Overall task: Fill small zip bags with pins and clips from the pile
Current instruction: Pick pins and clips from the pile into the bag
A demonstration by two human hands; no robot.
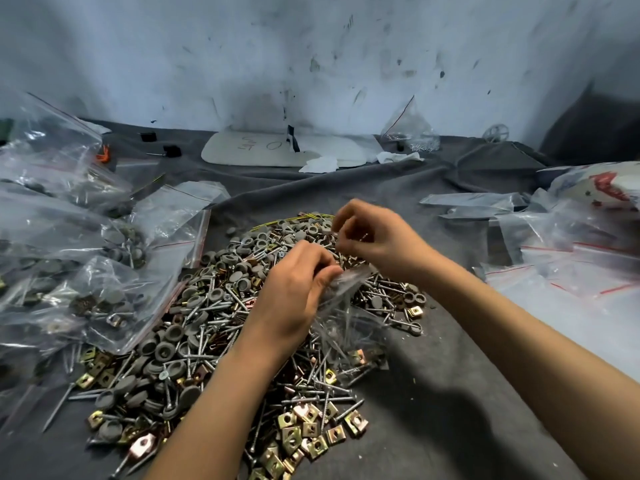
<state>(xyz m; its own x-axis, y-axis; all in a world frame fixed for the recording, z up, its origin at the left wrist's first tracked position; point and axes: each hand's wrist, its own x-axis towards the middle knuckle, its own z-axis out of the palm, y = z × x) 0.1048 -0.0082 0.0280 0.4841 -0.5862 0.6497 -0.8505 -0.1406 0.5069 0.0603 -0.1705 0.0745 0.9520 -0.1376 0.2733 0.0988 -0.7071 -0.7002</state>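
A big pile (221, 348) of screws, grey round caps and brass square clips lies on the dark cloth in the middle. My left hand (294, 289) pinches the top edge of a small clear zip bag (349, 317), which hangs over the pile with some screws inside. My right hand (370, 237) hovers just above the bag's mouth, fingers curled around small metal pieces; what exactly they are is hard to tell.
Filled zip bags (69, 265) are heaped at the left. Empty zip bags (561, 258) with red seal lines lie at the right. A white board (277, 150) and crumpled tissue rest by the scuffed wall. The grey cloth (467, 410) covers the table.
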